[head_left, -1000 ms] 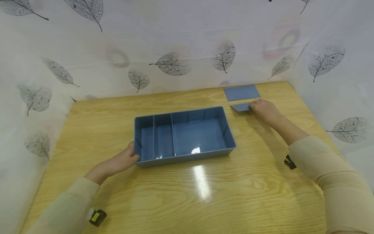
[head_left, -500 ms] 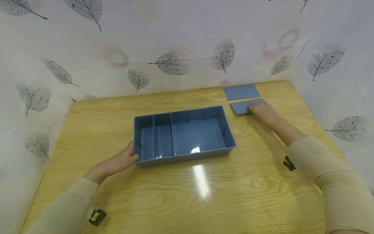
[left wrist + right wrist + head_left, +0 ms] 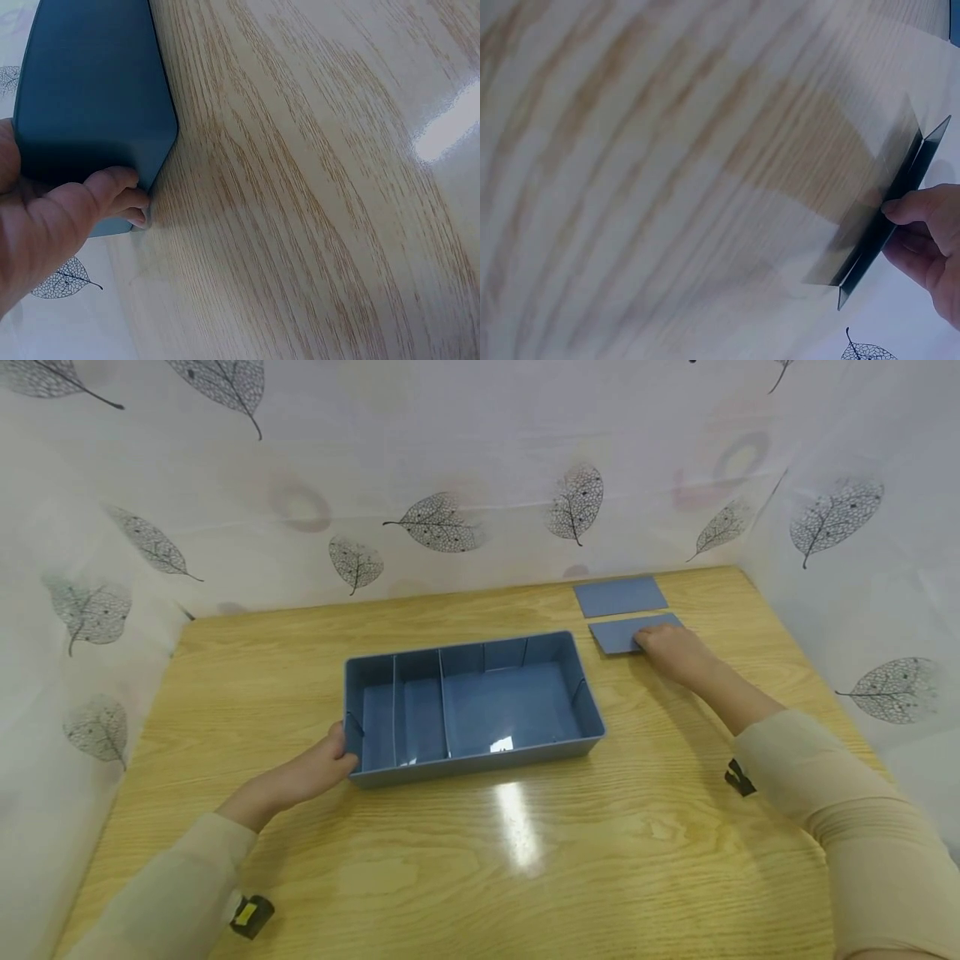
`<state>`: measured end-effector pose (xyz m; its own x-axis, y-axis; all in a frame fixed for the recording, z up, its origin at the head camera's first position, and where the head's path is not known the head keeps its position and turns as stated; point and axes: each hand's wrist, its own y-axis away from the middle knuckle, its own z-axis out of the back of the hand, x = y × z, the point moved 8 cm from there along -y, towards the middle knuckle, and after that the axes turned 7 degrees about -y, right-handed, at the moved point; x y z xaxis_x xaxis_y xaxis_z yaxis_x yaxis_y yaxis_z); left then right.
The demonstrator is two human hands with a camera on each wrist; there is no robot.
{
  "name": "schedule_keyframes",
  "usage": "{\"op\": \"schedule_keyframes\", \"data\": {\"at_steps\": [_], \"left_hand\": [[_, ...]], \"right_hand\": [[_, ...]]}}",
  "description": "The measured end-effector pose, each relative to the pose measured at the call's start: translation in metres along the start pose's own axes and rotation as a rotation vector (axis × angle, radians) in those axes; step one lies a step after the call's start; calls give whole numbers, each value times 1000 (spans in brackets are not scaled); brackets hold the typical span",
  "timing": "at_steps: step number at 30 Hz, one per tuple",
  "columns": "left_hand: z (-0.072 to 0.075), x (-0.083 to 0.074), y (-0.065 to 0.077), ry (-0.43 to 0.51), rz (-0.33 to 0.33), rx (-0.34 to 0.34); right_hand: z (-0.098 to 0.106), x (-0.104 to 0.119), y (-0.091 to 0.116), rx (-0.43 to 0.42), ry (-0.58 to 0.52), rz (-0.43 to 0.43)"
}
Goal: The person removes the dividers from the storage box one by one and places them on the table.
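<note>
A blue rectangular box (image 3: 480,767) sits on the wooden table, its open top facing up. Two thin upright dividers split its left part into two narrow compartments, with one wide compartment at the right. My left hand (image 3: 318,766) grips the box's left end near the front corner; in the left wrist view its fingers curl against the box wall (image 3: 97,82). Beyond the box's right end, my right hand (image 3: 678,653) pinches a flat blue panel (image 3: 613,634) by its near edge. The right wrist view shows the panel (image 3: 911,176) nearly edge-on, close over the table, between thumb and fingers.
Another blue panel (image 3: 621,597) lies flat just behind the held one, near the table's back edge. Leaf-printed white curtains (image 3: 480,460) enclose the back and both sides. A small black object with a yellow patch (image 3: 252,917) shows by the left sleeve.
My right hand has tipped the panel so more of its face shows to the head camera, then stays nearly still. The left hand and the box keep their place.
</note>
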<state>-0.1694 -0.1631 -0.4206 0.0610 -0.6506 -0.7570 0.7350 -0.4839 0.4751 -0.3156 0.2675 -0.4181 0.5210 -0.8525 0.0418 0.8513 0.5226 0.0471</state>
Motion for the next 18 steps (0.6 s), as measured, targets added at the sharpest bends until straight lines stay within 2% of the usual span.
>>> {"op": "schedule_keyframes", "data": {"at_steps": [7,18], "left_hand": [[-1,3,-1,2,10,3],[1,0,-1,-3,-20,-19]], "right_hand": [[-4,-2,-2,54,-25,-16],[0,-2,-3,134,-90,1]]}}
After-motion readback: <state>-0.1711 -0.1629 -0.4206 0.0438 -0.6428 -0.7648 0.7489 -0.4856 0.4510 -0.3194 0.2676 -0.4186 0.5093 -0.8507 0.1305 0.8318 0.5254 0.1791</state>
